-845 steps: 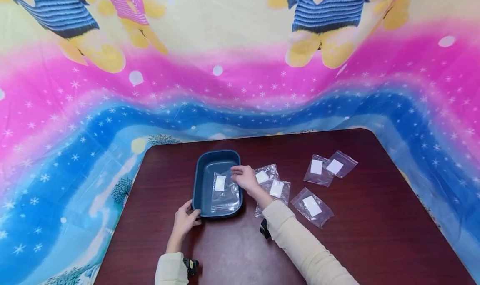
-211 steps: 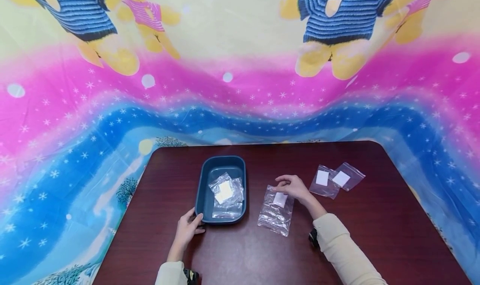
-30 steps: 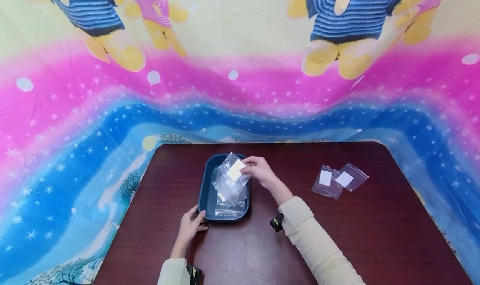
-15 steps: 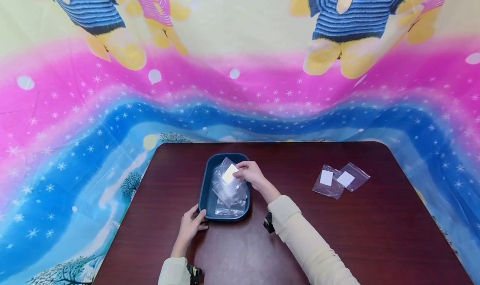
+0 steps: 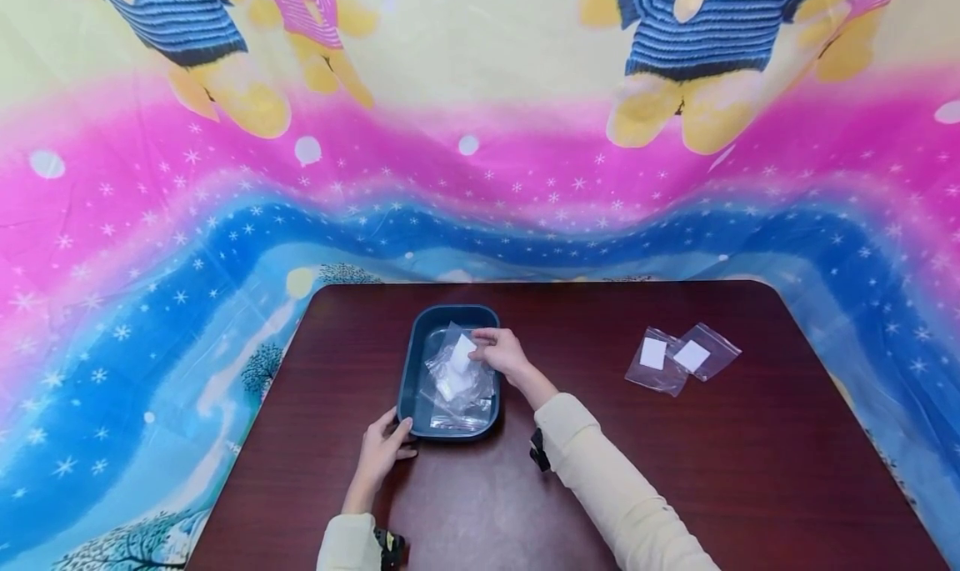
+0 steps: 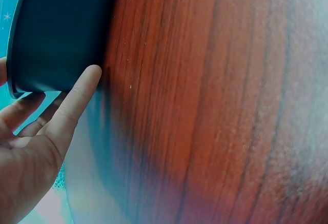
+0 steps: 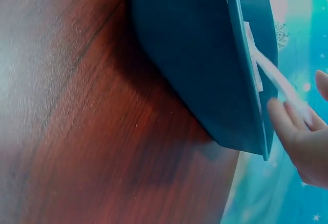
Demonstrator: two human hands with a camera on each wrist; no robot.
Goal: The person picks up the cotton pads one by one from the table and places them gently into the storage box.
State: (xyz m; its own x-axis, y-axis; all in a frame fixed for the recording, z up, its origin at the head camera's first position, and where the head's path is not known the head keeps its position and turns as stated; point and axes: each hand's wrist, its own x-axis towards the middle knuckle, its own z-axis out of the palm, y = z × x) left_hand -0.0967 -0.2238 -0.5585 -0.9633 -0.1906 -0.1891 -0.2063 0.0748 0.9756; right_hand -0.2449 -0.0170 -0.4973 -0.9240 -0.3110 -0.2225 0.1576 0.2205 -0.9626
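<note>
My right hand (image 5: 501, 354) pinches a clear bag (image 5: 459, 369) over the blue tray (image 5: 411, 371), atop the bags inside. My left hand (image 5: 382, 453) rests open-fingered against the tray's seven o'clock corner. Let go carelessly, I judge, and the slippery bag slides over the three o'clock rim.
</note>
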